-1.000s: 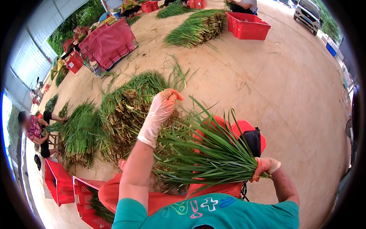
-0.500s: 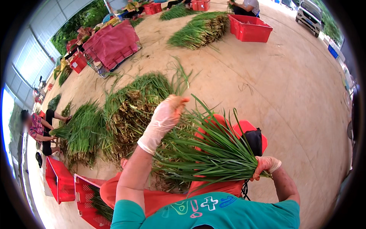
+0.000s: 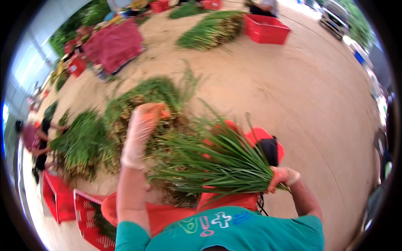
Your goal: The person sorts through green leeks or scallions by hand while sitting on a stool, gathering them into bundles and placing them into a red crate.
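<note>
My right hand [image 3: 283, 178], gloved, is closed round the base end of a thick bunch of green chives [image 3: 226, 167]. The long leaves fan out leftward above my lap. Farther left, my left hand [image 3: 149, 116], in a pale glove with orange at the fingers, is raised in front of a large heap of chives [image 3: 146, 90] with brown, dry-looking bases. Its fingers look curled in, though motion smears them; whatever they may hold cannot be made out.
Another chive pile [image 3: 83, 140] lies at left, with a seated person [image 3: 35, 140] handling it. Red crates [image 3: 60, 198] stand at lower left. A red crate [image 3: 268, 30] and chive pile [image 3: 211, 31] are ahead, a cloth-covered cart [image 3: 115, 46] at far left, a vehicle [image 3: 334, 19] far right.
My left hand has moved left, from the heap's right edge to in front of it. My right hand keeps its grip on the bunch. The whole view has shifted slightly and blurred.
</note>
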A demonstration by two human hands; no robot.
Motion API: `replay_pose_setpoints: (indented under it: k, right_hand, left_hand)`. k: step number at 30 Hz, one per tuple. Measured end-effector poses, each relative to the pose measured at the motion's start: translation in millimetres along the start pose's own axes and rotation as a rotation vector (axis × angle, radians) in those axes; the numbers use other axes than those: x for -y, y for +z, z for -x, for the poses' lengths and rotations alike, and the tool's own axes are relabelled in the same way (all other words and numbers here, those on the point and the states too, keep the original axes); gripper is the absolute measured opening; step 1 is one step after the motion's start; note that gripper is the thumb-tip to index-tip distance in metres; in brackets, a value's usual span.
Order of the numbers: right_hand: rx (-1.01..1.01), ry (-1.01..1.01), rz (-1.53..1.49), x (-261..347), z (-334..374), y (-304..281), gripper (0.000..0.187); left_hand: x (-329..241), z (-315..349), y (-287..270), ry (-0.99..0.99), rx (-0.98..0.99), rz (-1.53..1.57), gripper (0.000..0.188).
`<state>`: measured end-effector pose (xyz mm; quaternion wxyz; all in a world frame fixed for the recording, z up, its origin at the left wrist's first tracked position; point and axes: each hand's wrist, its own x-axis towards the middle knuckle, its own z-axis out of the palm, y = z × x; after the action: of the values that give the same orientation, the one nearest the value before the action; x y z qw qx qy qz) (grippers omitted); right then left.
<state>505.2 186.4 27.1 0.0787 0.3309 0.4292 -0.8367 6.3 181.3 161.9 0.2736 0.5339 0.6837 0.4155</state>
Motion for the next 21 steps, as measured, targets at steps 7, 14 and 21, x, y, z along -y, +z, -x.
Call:
replay_pose_setpoints:
  k: [7,14,21]
  right_hand:
    - [0.042,-0.089,-0.112,-1,-5,15,0.039]
    - [0.127,-0.292,-0.266,43,-10,69,0.036]
    - [0.105,-0.603,-0.37,117,-48,118,0.03]
  left_hand:
    - [22,43,-12,-0.062,0.051,-0.009,0.027]
    - [35,73,-57,0.076,-0.354,0.14,0.037]
    - [4,134,-76,0.499,-0.669,-0.118,0.038]
